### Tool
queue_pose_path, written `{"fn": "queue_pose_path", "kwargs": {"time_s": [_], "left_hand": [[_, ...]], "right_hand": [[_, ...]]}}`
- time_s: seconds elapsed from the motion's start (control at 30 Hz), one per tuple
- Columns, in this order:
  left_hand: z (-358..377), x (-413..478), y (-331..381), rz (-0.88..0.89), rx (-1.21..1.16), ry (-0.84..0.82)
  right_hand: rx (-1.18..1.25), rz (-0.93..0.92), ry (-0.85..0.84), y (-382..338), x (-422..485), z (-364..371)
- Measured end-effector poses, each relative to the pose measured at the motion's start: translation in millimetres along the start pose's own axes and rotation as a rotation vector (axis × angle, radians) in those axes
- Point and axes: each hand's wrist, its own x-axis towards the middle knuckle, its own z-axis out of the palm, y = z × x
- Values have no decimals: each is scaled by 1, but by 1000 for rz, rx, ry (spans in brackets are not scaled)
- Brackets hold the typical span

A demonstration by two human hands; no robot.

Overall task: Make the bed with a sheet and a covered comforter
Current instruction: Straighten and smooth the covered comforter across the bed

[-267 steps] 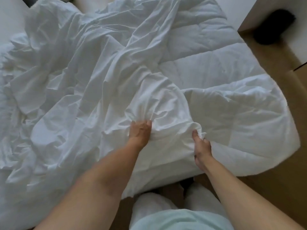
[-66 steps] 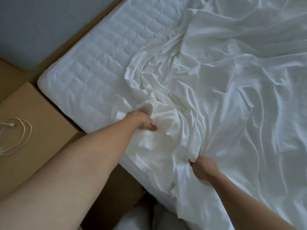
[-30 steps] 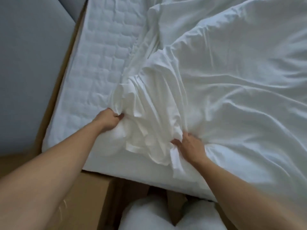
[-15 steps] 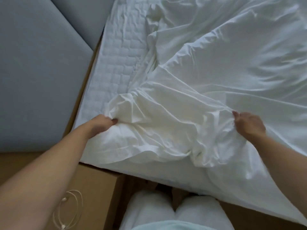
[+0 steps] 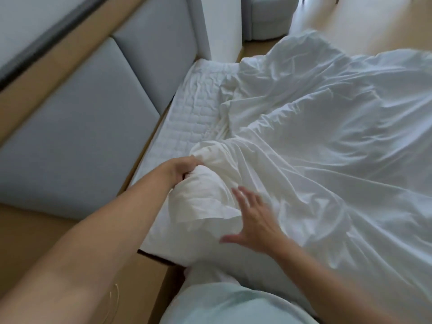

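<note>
A white covered comforter point(image 5: 327, 141) lies rumpled over most of the bed. Its near corner point(image 5: 210, 190) is bunched into a puffy lump at the bed's near left corner. My left hand point(image 5: 180, 169) grips that corner from the left, fingers curled into the cloth. My right hand point(image 5: 252, 220) is spread with straight fingers just right of the lump, over the cloth and blurred. The quilted white mattress top point(image 5: 187, 122) shows bare in a strip along the headboard side.
A grey padded headboard point(image 5: 81, 136) runs along the left. A tan wooden nightstand point(image 5: 46, 242) stands at the near left with a thin white cord point(image 5: 114, 298) on it. A white wall section point(image 5: 222, 26) and a pale armchair point(image 5: 268, 17) stand beyond the bed.
My right hand let go of the cloth, opened and moved left toward the bunched corner. My left hand kept its grip and pulled the corner toward the headboard. The view tilted up.
</note>
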Motion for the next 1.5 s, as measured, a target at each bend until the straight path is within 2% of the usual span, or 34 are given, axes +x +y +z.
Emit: {"fn": "queue_pose_path", "kwargs": {"time_s": [0.03,0.13,0.27,0.4,0.43,0.47,0.5,0.57,0.6,0.63,0.67,0.73,0.8,0.9,1.07,1.1,1.2,1.23,1.37,1.5], "left_hand": [[0,-2,5,-11,7,-22],[-16,-5,19,4,33,-89],[-67,-16,32,69,87,-293],[-105,-16,20,324,-160,-559],[-105,-16,17,426,-124,-571],[-101,-15,14,558,7,-523],[-95,-15,13,705,223,-404],[-83,-7,16,960,653,-29],[-78,-2,18,1053,732,98],[-73,0,23,1125,714,126],[-67,0,27,1169,647,87],[-55,-5,35,1198,544,24],[-46,-7,44,1231,469,71],[-44,-5,60,1236,267,125],[-51,10,78,1347,356,14],[-48,8,80,1324,358,-22],[-42,-2,84,1098,243,-178],[-41,-7,85,1029,197,-185],[-42,-16,96,927,35,-54],[-52,-17,108,894,277,91]], "right_hand": [[21,-41,38,-31,12,6],[245,66,261,-79,47,8],[341,192,338,-87,68,-4],[454,273,347,-91,83,-21],[500,291,356,-92,87,-25],[560,310,368,-92,90,-29],[623,332,370,-93,92,-33],[725,372,336,-96,92,-43],[747,390,318,-98,91,-47],[760,407,314,-99,89,-51],[776,425,320,-99,88,-54],[787,430,314,-100,85,-57],[721,408,296,-102,82,-55],[478,430,346,-93,74,-50],[324,540,322,-67,48,-47],[325,553,300,-64,45,-49],[371,576,276,-58,44,-51],[358,561,258,-60,46,-48],[192,526,143,-80,65,-15],[253,652,331,-68,72,-14]]}}
